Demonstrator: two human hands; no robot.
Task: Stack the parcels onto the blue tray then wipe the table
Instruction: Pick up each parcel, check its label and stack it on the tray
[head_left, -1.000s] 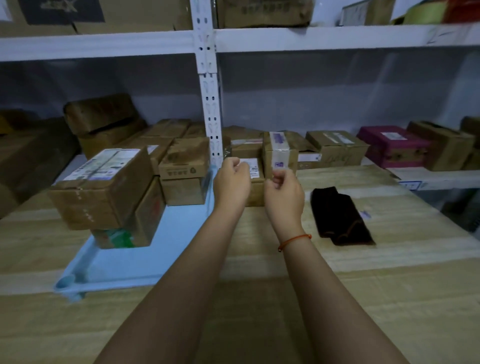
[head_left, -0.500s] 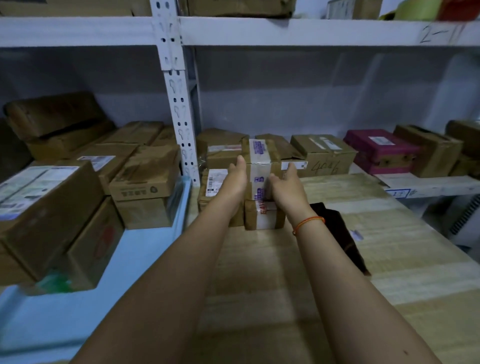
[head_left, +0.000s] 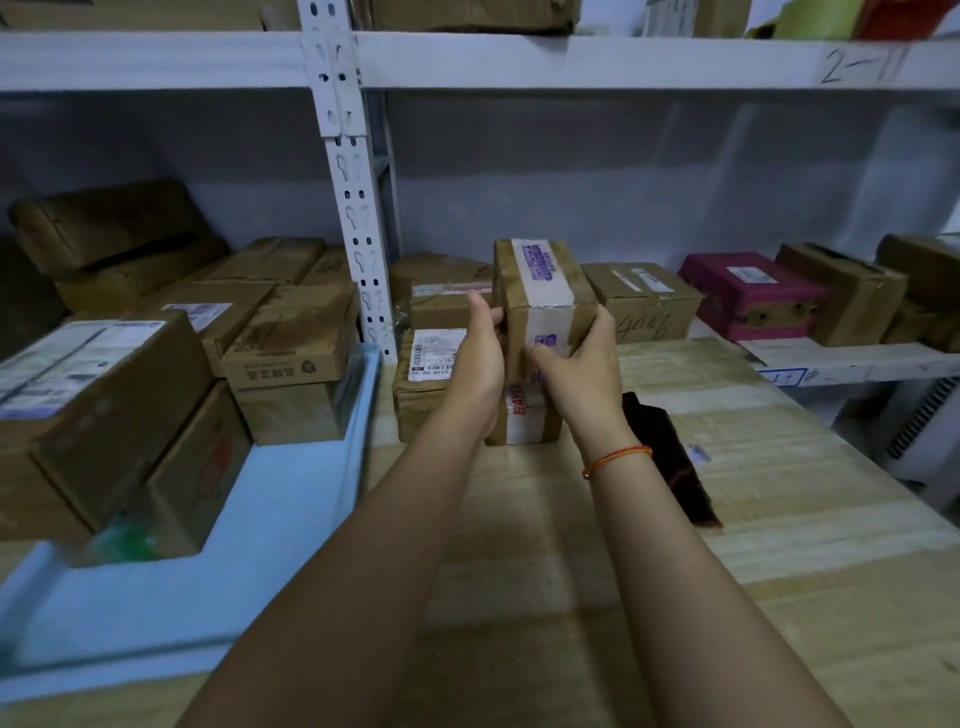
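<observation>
A small brown parcel with white tape and purple print is held between both hands. My left hand grips its left side and my right hand grips its right front corner. It sits just above a white-taped parcel with red letters on the wooden table. Another parcel with a barcode label stands to the left of that one. The blue tray lies at the left and carries several cardboard parcels. A dark cloth lies on the table to the right of my hands.
A white shelf post rises behind the tray's far corner. More boxes stand at the back, among them a brown box and a magenta box on a lower white shelf. An upper shelf runs overhead.
My hands have closed on the taped parcel and raised it off the parcel below. The view has moved closer and to the right, so the tray sits further left.
</observation>
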